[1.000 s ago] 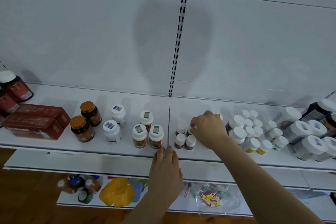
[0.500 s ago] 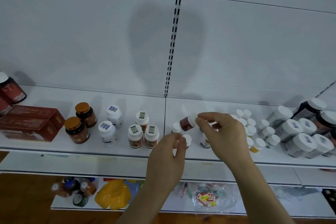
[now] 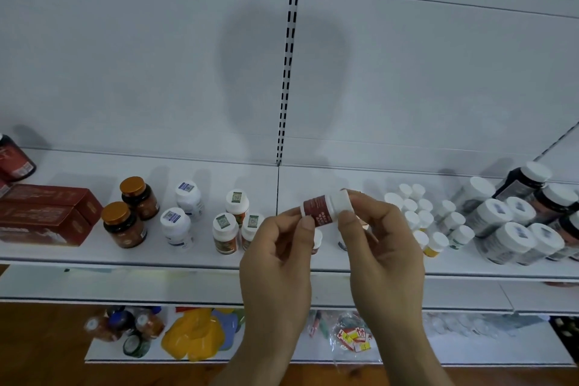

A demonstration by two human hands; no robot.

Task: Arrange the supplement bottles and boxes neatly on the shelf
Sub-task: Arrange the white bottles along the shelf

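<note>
Both hands hold one small red-labelled bottle (image 3: 324,209) sideways above the shelf (image 3: 188,255): left hand (image 3: 279,257) grips its base, right hand (image 3: 376,244) its white cap. It seems mid-inspection; next it likely needs standing upright among the small bottles (image 3: 419,216).

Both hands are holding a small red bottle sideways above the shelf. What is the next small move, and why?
Probably turn the small red bottle upright and set it beside the white-capped bottle below. It lies sideways between left hand and right hand, while the shelf bottles stand cap up.
</note>
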